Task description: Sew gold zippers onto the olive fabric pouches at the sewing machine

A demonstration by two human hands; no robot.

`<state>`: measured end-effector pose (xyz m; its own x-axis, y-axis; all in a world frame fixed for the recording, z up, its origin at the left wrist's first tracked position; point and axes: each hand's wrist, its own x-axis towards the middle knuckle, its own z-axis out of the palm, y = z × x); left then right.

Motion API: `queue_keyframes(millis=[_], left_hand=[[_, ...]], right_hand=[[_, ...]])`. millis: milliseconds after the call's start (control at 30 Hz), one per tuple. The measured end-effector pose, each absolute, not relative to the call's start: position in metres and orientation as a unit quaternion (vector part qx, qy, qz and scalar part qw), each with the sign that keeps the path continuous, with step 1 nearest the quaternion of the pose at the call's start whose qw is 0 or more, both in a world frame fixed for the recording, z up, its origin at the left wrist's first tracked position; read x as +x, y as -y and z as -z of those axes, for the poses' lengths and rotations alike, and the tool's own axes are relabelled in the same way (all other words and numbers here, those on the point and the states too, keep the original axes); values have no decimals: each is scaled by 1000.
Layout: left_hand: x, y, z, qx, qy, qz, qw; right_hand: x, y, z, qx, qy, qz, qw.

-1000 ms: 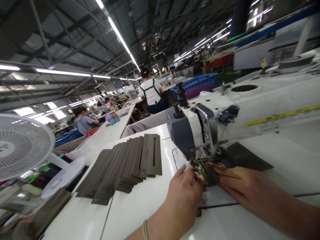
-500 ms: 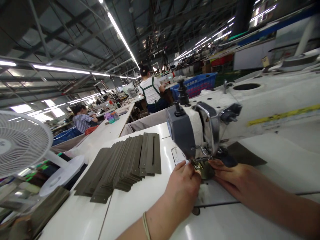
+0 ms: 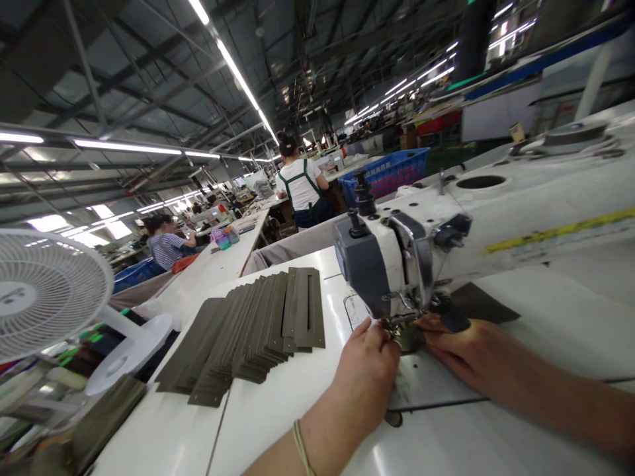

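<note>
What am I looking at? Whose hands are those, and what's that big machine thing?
These pictures come from a camera on someone's head, looking forward and down, so those are that person's own bare hands. The big thing is a sewing machine. The left hand and right hand are at a dark olive piece by its needle end; the fingers hide exactly how each holds it. On the white table lies a fanned-out stack of flat olive pieces, with a white fan at the picture's left.
</note>
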<state>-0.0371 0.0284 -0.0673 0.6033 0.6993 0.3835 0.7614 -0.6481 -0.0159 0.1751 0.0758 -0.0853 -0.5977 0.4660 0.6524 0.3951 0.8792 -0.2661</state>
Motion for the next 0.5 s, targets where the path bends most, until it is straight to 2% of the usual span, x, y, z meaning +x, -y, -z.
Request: queue_keyframes(millis=[500], left_hand=[[-39,-27,61,-889,430,143,64]], right_hand=[[176,-78,96,-254,888,-36,382]])
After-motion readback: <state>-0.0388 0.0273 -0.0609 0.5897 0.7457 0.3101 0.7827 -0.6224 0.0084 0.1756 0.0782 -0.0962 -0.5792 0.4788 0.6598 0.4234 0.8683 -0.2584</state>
